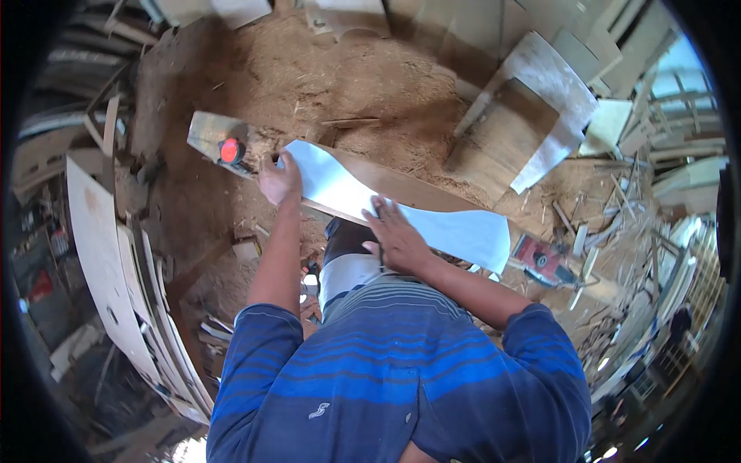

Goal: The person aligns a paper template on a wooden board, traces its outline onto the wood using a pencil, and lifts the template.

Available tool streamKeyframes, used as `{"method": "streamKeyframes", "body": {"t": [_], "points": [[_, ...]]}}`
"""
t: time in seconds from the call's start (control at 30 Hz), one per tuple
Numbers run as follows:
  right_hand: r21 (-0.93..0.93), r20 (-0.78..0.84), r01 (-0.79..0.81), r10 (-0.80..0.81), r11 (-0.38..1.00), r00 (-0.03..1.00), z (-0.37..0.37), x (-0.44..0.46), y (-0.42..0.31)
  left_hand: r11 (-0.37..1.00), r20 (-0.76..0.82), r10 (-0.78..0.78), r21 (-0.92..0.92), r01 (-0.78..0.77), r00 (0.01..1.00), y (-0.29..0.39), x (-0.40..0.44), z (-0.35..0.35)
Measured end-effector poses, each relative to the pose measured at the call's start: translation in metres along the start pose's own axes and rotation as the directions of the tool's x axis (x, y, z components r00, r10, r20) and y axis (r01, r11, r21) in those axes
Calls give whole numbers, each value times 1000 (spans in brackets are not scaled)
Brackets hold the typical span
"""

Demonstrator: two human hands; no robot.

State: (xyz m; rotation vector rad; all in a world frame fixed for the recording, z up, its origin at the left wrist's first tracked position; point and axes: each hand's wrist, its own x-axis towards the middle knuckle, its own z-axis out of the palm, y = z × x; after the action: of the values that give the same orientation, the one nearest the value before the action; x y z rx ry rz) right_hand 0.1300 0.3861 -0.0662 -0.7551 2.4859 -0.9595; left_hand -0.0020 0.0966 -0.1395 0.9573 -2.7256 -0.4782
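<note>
A long white sheet with wavy edges (455, 228), perhaps a paper or thin-board template, lies along a brown wooden board (401, 184) in front of me. My left hand (279, 179) is at the sheet's left end, with its fingers closed around the edge and the thumb on the white surface. Flat on the sheet's near edge, around its middle, rests my right hand (397, 238), fingers stretched out. I cannot make out anything held under the right palm.
A red round object (230, 150) stands on the plank (202, 133) at left. To the right sits a red power tool (544, 258). Tall curved panels (104, 255) lean at far left. Sawdust (324, 77) covers the floor, with wood offcuts and boards (505, 131) beyond.
</note>
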Motion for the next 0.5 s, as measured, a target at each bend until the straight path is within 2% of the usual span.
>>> {"method": "streamKeyframes", "body": {"t": [0.07,0.23,0.5], "points": [[-4,1,24,-24,1000,1000,11,17,-19,1000,0,20,-6,-20,1000,-6,3,3],[-60,-137,-79,70,995,988,31,2,-27,999,92,-10,-46,14,996,5,2,-12],[-141,-388,-394,315,908,866,15,-92,11,998,119,51,-37,-47,992,-14,9,5]]}}
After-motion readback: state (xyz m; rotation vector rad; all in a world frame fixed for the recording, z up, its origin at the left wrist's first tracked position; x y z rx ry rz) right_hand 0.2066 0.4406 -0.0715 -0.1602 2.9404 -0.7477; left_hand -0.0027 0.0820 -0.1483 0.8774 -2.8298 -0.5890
